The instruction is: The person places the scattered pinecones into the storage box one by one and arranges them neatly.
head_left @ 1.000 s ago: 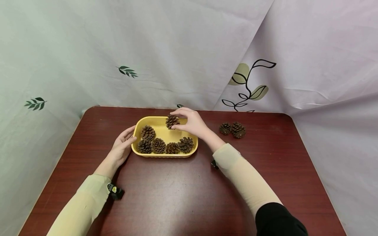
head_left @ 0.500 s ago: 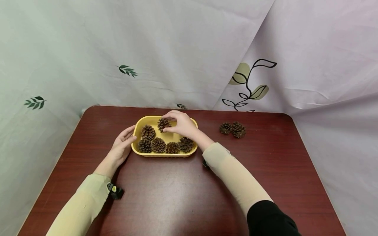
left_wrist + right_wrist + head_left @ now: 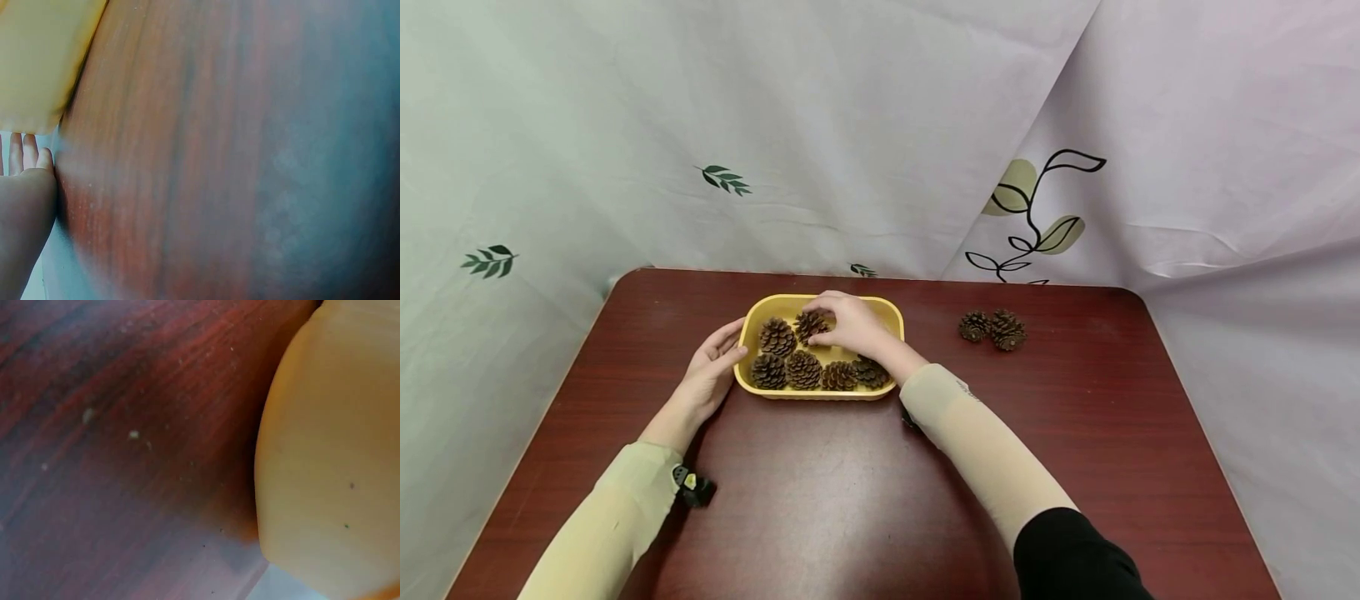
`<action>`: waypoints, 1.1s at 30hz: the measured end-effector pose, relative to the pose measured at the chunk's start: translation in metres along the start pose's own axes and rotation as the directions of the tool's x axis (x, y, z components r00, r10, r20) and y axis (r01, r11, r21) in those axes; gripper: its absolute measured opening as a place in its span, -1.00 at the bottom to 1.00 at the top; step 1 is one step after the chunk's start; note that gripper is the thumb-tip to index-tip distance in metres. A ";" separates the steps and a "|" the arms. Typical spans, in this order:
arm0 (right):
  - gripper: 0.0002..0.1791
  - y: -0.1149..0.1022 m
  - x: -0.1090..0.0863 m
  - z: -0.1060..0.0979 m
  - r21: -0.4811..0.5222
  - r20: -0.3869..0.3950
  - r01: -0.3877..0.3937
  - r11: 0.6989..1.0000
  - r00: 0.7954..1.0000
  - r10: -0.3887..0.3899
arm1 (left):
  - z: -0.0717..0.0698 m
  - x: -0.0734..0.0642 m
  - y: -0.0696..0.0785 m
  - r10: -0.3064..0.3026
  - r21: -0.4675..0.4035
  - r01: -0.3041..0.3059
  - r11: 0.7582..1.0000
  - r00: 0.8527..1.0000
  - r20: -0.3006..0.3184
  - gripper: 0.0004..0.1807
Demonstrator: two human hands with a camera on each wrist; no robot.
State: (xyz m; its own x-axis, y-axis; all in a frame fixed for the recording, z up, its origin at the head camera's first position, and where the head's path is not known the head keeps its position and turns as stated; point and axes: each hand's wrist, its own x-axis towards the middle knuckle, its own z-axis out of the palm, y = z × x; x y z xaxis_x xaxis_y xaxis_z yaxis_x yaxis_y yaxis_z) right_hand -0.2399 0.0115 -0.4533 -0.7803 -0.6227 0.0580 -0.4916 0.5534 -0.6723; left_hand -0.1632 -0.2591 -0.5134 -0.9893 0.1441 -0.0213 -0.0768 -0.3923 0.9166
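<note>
A yellow rectangular tray [image 3: 820,395] stands near the far edge of the table, with several brown pine cones in it. At the tray's left end rests my left hand [image 3: 706,377], its fairly straight fingers and thumb touching the outer wall and rim. The left wrist view has those fingers [image 3: 30,153] against the tray's end. Inside the tray, my right hand [image 3: 852,325] pinches a pine cone [image 3: 808,327] low down, close beside another pine cone [image 3: 777,337]. The right wrist view holds only the tray's wall [image 3: 331,450] and tabletop; the hand is hidden there.
Two more pine cones [image 3: 992,328] lie side by side on the dark red-brown table [image 3: 1075,400], right of the tray. A pale cloth [image 3: 820,125] with leaf prints hangs just behind the table's far edge.
My right hand has moved left and down into the tray with its pine cone, ending beside the upper-left cone. The left hand and the tray have stayed in place.
</note>
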 end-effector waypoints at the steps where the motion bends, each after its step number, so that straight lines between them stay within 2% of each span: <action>1: -0.43 0.001 0.001 0.001 -0.010 0.005 0.003 1.000 1.000 -0.003 | 0.000 0.000 0.000 -0.001 -0.002 0.001 1.000 1.000 -0.002 -0.51; 11: -0.42 0.008 0.005 0.012 -0.042 0.004 0.048 0.998 0.999 -0.047 | 0.000 0.000 -0.001 0.004 -0.001 -0.004 1.000 1.000 0.000 -0.51; 21: -0.42 0.008 0.003 0.011 -0.143 0.023 0.062 0.988 0.998 -0.059 | -0.001 0.000 -0.001 0.007 0.005 -0.007 1.000 1.000 0.006 -0.51; 27: -0.44 0.004 0.001 0.009 -0.123 0.031 0.037 0.992 0.999 -0.034 | -0.001 0.000 -0.001 0.007 -0.003 -0.007 1.000 1.000 0.006 -0.50; 33: -0.46 0.002 0.001 0.009 -0.142 0.054 0.057 0.988 0.997 -0.049 | -0.002 0.000 -0.001 0.004 0.000 -0.004 1.000 1.000 0.002 -0.50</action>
State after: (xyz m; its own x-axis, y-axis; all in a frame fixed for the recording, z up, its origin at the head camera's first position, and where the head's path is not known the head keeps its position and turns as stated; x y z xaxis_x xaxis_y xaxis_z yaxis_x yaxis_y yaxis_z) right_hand -0.2378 0.0071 -0.4615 -0.7329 -0.6784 0.0511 -0.5850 0.5901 -0.5564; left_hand -0.1637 -0.2600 -0.5152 -0.9894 0.1445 -0.0167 -0.0728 -0.3924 0.9169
